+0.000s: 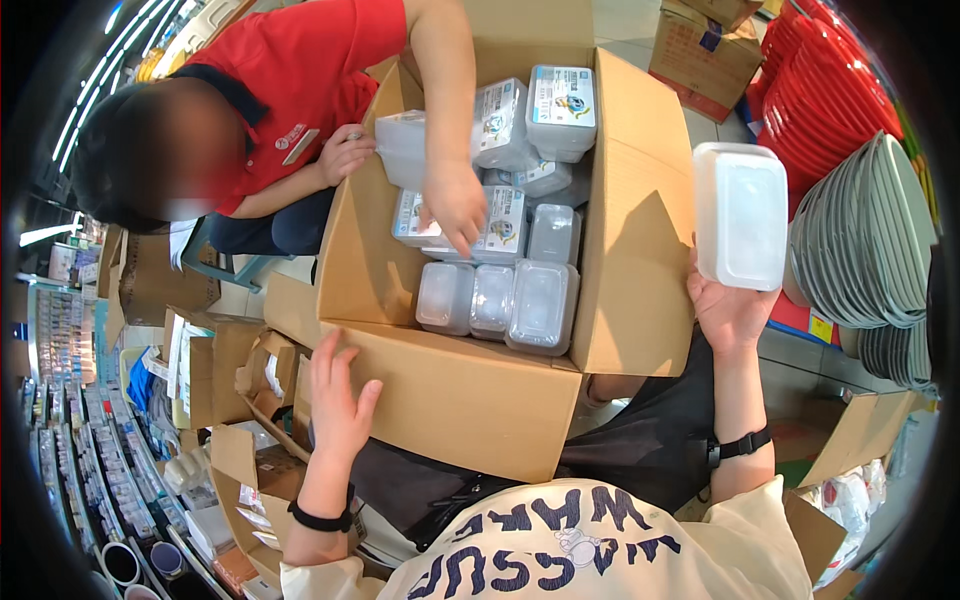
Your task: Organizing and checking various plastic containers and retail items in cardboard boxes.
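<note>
A large open cardboard box (455, 425) stands before me, holding several clear plastic food containers (541, 308), some with printed labels on top. My right hand (735, 315) holds up a stack of translucent plastic containers (740, 215) beyond the box's right flap, gripping it near its lower end. At the near left edge of the box, my left hand (340, 395) has its fingers spread, with nothing in it. A co-worker in a red shirt (300, 75) reaches one hand (457, 210) over the containers. Their other hand (346, 155) is at the box's left side, by another clear container.
To the right stand stacks of red plastic goods (825, 95) and grey-white round basins (865, 240). Smaller open cartons (240, 470) crowd the left, beside shelves of small goods (95, 450). Another carton (705, 60) sits at the back right. The box's right flap (640, 230) sticks outward.
</note>
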A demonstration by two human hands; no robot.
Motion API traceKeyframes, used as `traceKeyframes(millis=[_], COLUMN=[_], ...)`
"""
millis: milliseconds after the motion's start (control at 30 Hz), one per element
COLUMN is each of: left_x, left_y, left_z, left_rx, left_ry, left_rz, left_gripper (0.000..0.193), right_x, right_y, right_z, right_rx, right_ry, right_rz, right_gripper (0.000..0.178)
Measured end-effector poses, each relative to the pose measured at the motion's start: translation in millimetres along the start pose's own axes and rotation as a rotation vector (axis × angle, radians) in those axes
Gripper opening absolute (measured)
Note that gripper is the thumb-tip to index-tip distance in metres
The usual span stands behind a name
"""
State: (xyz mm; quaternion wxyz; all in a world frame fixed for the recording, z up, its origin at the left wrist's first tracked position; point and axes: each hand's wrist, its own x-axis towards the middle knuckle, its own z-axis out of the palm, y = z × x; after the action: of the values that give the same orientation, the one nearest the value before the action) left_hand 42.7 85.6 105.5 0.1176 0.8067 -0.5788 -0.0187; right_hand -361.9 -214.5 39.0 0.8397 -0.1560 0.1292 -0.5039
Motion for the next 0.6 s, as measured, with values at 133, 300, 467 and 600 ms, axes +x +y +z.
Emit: traceKeyframes(millis=[133,300,467,600], left_x=[15,19,19,41], left_y=[3,0,5,15], left_z=[35,61,41,-3], left_rx=[-0.049,0.017,0.064,0.078], left_ry=[0.095,0.236,0.108,-0.2], left_rz=[0.114,0.129,0.125,0.134], left_gripper=[0.066,0.078,0.071,0.058], right_x=[0,-2,-4,-2], right_y=[-4,-2,-1,-1], right_z=[-6,-10,-9,-8], right_rx=[0.143,0.12,0.074,0.062], right_ry=[0.049,0.095,0.102,0.067], right_rz=[-0.066,-0.12,-0.068,-0.075], right_gripper=[0.075,0.075,0.071,0.071])
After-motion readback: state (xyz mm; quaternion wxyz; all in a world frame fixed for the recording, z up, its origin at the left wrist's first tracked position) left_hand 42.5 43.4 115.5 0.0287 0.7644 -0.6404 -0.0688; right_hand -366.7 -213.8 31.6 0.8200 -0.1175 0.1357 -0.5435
